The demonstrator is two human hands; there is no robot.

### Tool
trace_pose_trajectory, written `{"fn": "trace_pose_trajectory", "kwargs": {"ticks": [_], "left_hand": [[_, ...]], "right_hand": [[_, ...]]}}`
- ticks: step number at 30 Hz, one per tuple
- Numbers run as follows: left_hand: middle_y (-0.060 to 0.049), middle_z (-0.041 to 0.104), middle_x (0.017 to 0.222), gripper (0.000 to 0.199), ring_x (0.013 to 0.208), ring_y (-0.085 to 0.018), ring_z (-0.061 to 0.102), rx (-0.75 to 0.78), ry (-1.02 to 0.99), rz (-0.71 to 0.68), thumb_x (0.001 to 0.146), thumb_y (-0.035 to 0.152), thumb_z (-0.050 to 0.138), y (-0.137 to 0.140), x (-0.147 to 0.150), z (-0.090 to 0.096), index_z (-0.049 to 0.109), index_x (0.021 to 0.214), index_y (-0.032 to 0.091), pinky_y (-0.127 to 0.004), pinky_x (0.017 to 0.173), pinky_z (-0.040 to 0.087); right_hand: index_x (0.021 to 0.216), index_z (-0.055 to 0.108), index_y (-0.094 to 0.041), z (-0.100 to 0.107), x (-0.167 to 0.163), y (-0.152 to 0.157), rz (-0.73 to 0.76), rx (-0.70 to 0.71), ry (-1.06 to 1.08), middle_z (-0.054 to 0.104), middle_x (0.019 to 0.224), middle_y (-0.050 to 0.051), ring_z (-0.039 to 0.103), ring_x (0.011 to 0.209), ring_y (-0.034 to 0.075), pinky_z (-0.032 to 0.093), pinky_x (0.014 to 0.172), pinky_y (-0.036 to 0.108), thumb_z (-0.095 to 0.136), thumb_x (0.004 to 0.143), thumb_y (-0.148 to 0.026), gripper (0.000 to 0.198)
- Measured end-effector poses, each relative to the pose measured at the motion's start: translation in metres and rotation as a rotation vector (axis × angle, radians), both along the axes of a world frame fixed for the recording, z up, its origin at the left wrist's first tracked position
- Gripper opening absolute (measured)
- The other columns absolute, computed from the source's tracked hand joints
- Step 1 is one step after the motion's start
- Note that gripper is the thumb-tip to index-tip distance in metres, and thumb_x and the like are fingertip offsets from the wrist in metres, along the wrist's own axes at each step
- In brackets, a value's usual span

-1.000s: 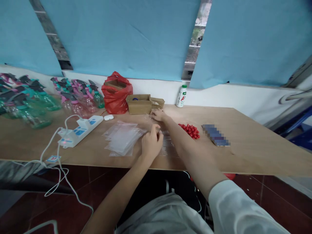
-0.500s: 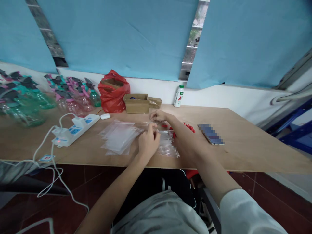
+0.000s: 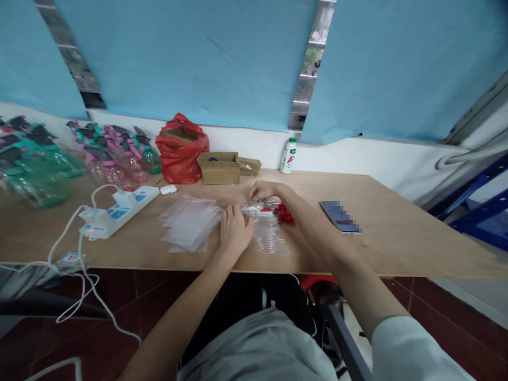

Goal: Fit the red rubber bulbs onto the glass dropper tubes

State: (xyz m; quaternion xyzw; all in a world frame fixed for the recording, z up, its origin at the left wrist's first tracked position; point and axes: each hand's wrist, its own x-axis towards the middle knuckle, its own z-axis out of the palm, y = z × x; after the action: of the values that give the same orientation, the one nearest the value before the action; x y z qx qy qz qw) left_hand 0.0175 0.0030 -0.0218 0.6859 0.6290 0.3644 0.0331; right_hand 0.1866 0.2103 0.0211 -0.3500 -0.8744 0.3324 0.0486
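Several thin clear tubes (image 3: 270,243) lie side by side in a row on the table, with more across their far end. At the left ends of these tubes rests my left hand (image 3: 235,228), its fingers stretched forward and the thumb apart. Just beyond the row, my right hand (image 3: 264,191) bends down with its fingers closed together at the far tubes. What its fingertips hold, if anything, is hidden. Small red caps (image 3: 284,214) are heaped right of the tubes, partly behind my right forearm. Left of my left hand lies a loose pile of clear plastic bags (image 3: 188,225).
A white power strip (image 3: 119,214) with cables lies to the left, near spray bottles (image 3: 115,172). At the back stand a red plastic bag (image 3: 180,159), a cardboard box (image 3: 220,170) and a white bottle (image 3: 288,156). A phone (image 3: 339,217) lies to the right.
My left hand has shifted slightly left and its fingers have straightened from a curl. My right hand has moved a little right, and more tubes now show lying across the far end.
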Motion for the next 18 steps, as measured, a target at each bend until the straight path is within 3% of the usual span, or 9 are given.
{"fn": "trace_pose_trajectory", "kwargs": {"ticks": [3,6,10,12,15,18], "left_hand": [[-0.019,0.064,0.136,0.037,0.133,-0.037,0.056,-0.03,0.026,-0.01,0.101,0.026,0.058,-0.002,0.001,0.001,0.058,0.136,0.012,-0.05,0.116,0.044],[-0.019,0.064,0.138,0.038,0.135,-0.037,0.055,-0.043,0.018,-0.015,0.101,0.027,0.059,-0.003,0.001,0.003,0.058,0.136,0.012,-0.051,0.117,0.043],[-0.019,0.063,0.139,0.036,0.136,-0.037,0.054,-0.037,-0.004,-0.027,0.101,0.027,0.061,-0.005,0.002,0.005,0.058,0.135,0.014,-0.052,0.117,0.042],[-0.018,0.063,0.139,0.035,0.136,-0.036,0.054,-0.037,-0.016,-0.032,0.1,0.025,0.062,-0.005,0.001,0.004,0.058,0.134,0.015,-0.051,0.117,0.042],[-0.018,0.063,0.14,0.036,0.137,-0.035,0.053,-0.04,-0.029,-0.046,0.1,0.023,0.061,-0.005,0.0,0.004,0.057,0.134,0.014,-0.05,0.118,0.042],[-0.019,0.063,0.141,0.036,0.136,-0.035,0.052,-0.036,-0.04,-0.052,0.1,0.023,0.061,-0.006,-0.001,0.005,0.057,0.134,0.013,-0.05,0.118,0.042]], "right_hand": [[0.087,0.085,-0.016,0.003,-0.001,0.004,-0.008,0.059,-0.028,0.083,0.079,0.003,0.07,0.066,0.016,0.053,0.064,0.023,0.079,0.074,-0.025,0.017],[0.088,0.084,-0.015,0.004,-0.014,0.012,-0.026,0.205,-0.011,0.083,0.084,0.003,0.07,0.073,0.016,0.051,0.071,0.024,0.075,0.074,-0.016,0.016],[0.101,0.08,-0.013,-0.001,-0.058,0.027,-0.04,0.424,0.044,0.081,0.11,0.01,0.068,0.094,0.021,0.047,0.085,0.028,0.063,0.087,-0.014,0.021],[0.11,0.075,-0.014,-0.006,-0.086,0.032,-0.034,0.48,0.052,0.079,0.115,0.012,0.065,0.095,0.021,0.045,0.085,0.029,0.059,0.093,-0.015,0.023],[0.11,0.072,-0.015,-0.014,-0.113,0.036,-0.019,0.494,0.025,0.079,0.106,0.01,0.06,0.082,0.02,0.041,0.078,0.028,0.059,0.096,-0.016,0.019],[0.102,0.072,-0.017,-0.019,-0.11,0.039,-0.012,0.485,0.001,0.078,0.096,0.006,0.058,0.079,0.018,0.039,0.075,0.027,0.065,0.09,-0.013,0.014]]}}
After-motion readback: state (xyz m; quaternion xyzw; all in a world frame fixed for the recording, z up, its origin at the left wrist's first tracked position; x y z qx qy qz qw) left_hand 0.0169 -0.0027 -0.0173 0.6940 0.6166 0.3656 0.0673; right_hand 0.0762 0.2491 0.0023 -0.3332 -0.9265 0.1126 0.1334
